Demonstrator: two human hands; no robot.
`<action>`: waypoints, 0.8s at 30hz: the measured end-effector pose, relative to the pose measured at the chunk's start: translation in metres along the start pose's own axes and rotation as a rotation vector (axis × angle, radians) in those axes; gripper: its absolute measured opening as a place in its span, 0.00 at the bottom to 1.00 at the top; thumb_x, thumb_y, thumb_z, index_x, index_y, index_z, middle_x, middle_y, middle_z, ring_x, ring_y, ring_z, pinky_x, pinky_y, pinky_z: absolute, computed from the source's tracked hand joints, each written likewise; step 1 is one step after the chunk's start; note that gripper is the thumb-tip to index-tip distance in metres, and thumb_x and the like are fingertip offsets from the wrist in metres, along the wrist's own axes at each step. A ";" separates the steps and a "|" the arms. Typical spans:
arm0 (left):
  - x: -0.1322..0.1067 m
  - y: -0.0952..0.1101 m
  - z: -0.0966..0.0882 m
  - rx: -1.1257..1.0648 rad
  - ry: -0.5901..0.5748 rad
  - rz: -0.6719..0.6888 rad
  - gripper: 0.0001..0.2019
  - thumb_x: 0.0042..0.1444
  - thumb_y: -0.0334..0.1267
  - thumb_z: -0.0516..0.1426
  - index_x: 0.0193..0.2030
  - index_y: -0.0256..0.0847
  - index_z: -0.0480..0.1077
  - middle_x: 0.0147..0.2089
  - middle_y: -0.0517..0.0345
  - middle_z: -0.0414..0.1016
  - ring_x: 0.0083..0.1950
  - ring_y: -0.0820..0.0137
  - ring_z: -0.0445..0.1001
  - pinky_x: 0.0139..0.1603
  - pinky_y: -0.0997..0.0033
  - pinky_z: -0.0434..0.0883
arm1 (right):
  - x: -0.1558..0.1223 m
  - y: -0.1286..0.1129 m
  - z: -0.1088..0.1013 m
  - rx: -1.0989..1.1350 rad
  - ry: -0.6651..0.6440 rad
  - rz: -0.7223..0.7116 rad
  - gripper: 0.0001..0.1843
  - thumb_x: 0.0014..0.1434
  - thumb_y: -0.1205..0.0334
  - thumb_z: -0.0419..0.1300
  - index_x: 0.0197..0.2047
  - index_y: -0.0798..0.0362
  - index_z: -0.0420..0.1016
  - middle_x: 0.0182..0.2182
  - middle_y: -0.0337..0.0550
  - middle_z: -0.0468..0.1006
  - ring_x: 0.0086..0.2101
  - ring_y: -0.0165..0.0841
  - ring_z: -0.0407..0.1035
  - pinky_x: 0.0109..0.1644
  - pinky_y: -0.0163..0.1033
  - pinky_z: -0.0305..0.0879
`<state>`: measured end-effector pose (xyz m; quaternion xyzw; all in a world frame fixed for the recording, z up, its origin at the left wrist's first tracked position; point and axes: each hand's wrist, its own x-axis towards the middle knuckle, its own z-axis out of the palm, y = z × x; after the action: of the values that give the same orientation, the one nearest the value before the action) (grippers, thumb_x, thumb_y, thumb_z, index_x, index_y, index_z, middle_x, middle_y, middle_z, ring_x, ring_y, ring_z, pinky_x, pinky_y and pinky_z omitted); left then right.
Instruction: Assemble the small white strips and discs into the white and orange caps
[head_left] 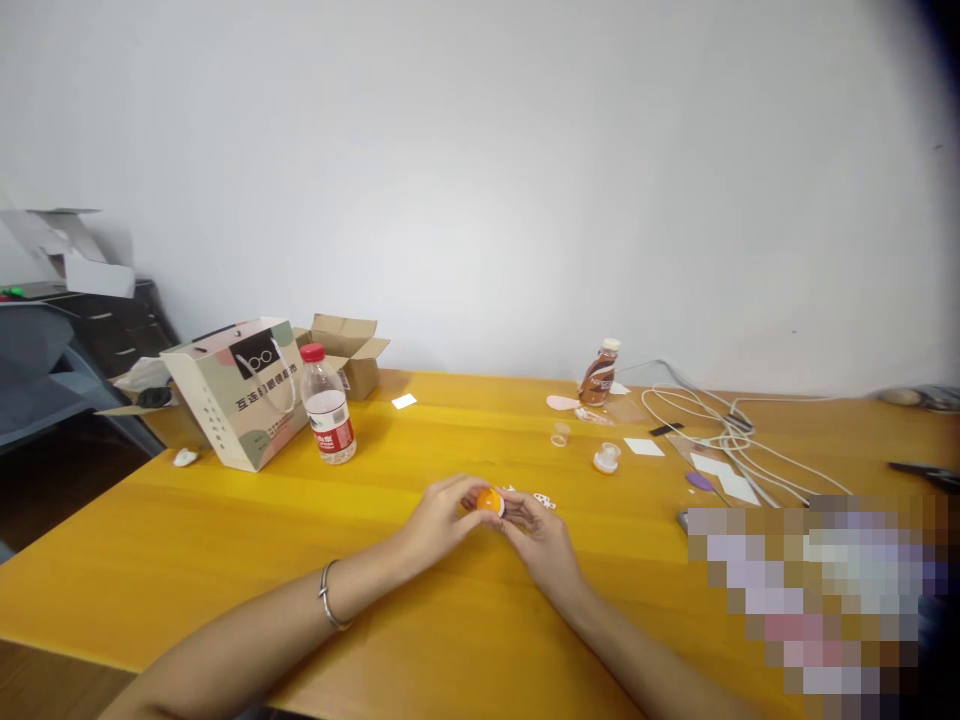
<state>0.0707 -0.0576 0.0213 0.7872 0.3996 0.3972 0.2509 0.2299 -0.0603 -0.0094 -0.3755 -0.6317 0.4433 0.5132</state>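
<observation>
Both hands meet over the middle of the table around a small, round orange object with a white part (490, 502). My left hand (444, 517) grips its orange side between thumb and fingers. On the white side, the fingertips of my right hand (541, 540) close on the same object. Its exact kind is too small to make out. Just behind my right hand lie small white cut-out pieces (544, 500), partly hidden by the fingers. A silver bangle (327, 597) circles my left wrist.
Left stand a paper gift bag (262, 400), a red-capped water bottle (328, 410) and an open cardboard box (360, 360). To the right are a brown drink bottle (598, 375), small clear cups (606, 459), white cards (643, 447) and tangled white cables (739, 430). A blurred-out patch covers the lower right.
</observation>
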 end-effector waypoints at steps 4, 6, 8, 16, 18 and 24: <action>-0.002 0.000 0.000 0.022 0.008 0.013 0.14 0.49 0.43 0.56 0.41 0.40 0.67 0.35 0.56 0.71 0.35 0.71 0.69 0.40 0.74 0.66 | -0.002 -0.001 0.000 -0.011 0.008 -0.008 0.12 0.46 0.59 0.60 0.37 0.47 0.71 0.37 0.41 0.75 0.39 0.38 0.70 0.46 0.47 0.66; -0.004 0.002 -0.001 0.052 -0.009 0.032 0.15 0.49 0.44 0.55 0.42 0.40 0.68 0.35 0.56 0.70 0.36 0.71 0.68 0.40 0.73 0.65 | -0.002 0.001 0.000 0.004 -0.004 -0.004 0.12 0.47 0.59 0.59 0.38 0.46 0.71 0.37 0.41 0.76 0.39 0.38 0.70 0.47 0.46 0.65; -0.006 0.003 -0.003 0.074 -0.039 0.035 0.15 0.50 0.44 0.55 0.43 0.40 0.68 0.35 0.55 0.70 0.36 0.71 0.68 0.40 0.73 0.65 | -0.003 0.005 0.000 0.032 -0.025 0.010 0.13 0.48 0.59 0.59 0.39 0.46 0.70 0.36 0.41 0.76 0.39 0.38 0.70 0.46 0.46 0.65; -0.004 -0.007 0.001 -0.023 -0.074 -0.044 0.11 0.47 0.37 0.56 0.39 0.38 0.67 0.34 0.57 0.72 0.34 0.72 0.69 0.36 0.77 0.65 | -0.002 0.013 0.003 0.078 -0.139 0.089 0.14 0.47 0.61 0.60 0.39 0.49 0.67 0.35 0.40 0.75 0.36 0.34 0.70 0.44 0.42 0.66; -0.004 -0.011 0.001 0.008 -0.083 -0.045 0.11 0.46 0.36 0.56 0.38 0.37 0.67 0.33 0.58 0.72 0.34 0.73 0.69 0.36 0.77 0.64 | 0.004 0.007 -0.005 0.028 -0.189 0.113 0.15 0.45 0.60 0.61 0.38 0.49 0.67 0.32 0.39 0.75 0.33 0.33 0.70 0.42 0.41 0.66; -0.008 -0.015 -0.001 0.242 -0.176 -0.002 0.10 0.44 0.35 0.55 0.37 0.40 0.65 0.32 0.60 0.70 0.32 0.73 0.67 0.32 0.78 0.62 | 0.029 -0.003 -0.066 -0.416 0.140 0.087 0.13 0.43 0.54 0.60 0.32 0.52 0.70 0.24 0.40 0.72 0.26 0.33 0.66 0.33 0.39 0.63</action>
<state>0.0603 -0.0564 0.0078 0.8430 0.4219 0.2751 0.1888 0.2892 -0.0227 0.0082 -0.5301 -0.6557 0.2981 0.4474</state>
